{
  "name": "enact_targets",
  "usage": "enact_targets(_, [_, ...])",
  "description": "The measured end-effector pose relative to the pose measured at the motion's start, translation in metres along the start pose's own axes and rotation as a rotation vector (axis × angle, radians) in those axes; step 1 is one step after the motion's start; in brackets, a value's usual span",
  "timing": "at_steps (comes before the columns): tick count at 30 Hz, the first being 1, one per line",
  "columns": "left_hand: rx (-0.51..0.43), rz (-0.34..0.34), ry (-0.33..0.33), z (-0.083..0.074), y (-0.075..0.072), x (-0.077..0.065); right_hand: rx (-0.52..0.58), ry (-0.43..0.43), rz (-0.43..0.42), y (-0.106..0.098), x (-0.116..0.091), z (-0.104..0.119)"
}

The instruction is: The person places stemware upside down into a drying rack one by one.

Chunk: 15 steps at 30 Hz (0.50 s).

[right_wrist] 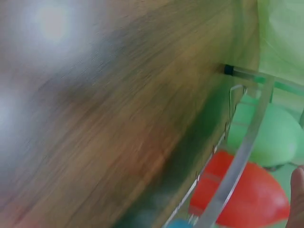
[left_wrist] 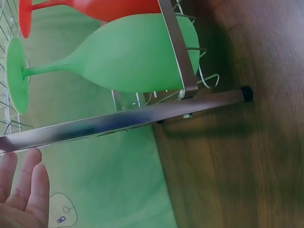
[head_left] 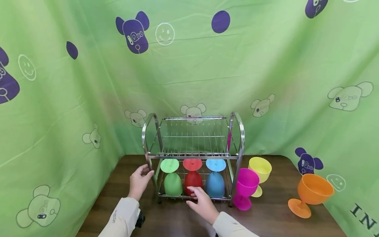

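Note:
Three upside-down goblets stand in a row on the lower tier of a chrome dish rack (head_left: pixel 191 157): a green goblet (head_left: pixel 173 184), a red goblet (head_left: pixel 193 180) and a blue goblet (head_left: pixel 215 184). At the rack's left post (left_wrist: pixel 123 118) is my left hand (head_left: pixel 139 182), its fingertips right at the metal from the outer side. My right hand (head_left: pixel 202 203) hovers in front of the red goblet, thumb apart from its loosely bent fingers and nothing between them. Only a finger edge of it shows in the right wrist view.
Right of the rack stand a magenta goblet (head_left: pixel 247 184) and a yellow goblet (head_left: pixel 260 168), both upright. Farther right an orange goblet (head_left: pixel 315 190) appears tilted on the wooden table (head_left: pixel 272 220). The rack's upper tier has wire dividers. A green printed cloth (head_left: pixel 192 65) hangs around the table.

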<state>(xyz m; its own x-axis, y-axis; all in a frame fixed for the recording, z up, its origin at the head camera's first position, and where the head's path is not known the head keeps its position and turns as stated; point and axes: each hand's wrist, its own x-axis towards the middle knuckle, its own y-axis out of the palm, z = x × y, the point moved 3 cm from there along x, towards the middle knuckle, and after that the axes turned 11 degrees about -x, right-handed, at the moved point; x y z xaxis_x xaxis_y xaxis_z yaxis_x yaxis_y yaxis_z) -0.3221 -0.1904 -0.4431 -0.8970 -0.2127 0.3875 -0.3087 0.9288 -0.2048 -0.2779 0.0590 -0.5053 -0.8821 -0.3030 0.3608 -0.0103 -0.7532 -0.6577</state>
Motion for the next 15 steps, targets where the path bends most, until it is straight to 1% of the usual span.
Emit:
enact_targets(2, [-0.008,-0.007,-0.013,0.002,0.0,-0.002,-0.001,-0.023,-0.015,-0.011,-0.007,-0.005])
enact_targets(5, [-0.021,-0.031,-0.024,0.003,0.001,-0.006,-0.021,-0.086,-0.082,-0.029,-0.018,-0.013])
enact_targets(7, [-0.039,-0.055,-0.026,0.003,0.002,-0.008,-0.032,-0.095,-0.126,-0.043,-0.024,-0.02])
enact_targets(10, [-0.09,-0.119,-0.042,0.002,0.003,-0.012,-0.051,-0.091,-0.199,-0.063,-0.034,-0.033])
enact_targets(13, [-0.177,-0.202,-0.086,0.002,0.006,-0.018,-0.07,-0.062,-0.271,-0.08,-0.045,-0.047])
enact_targets(15, [-0.24,-0.244,-0.125,0.004,0.009,-0.022,-0.082,-0.042,-0.314,-0.089,-0.051,-0.056])
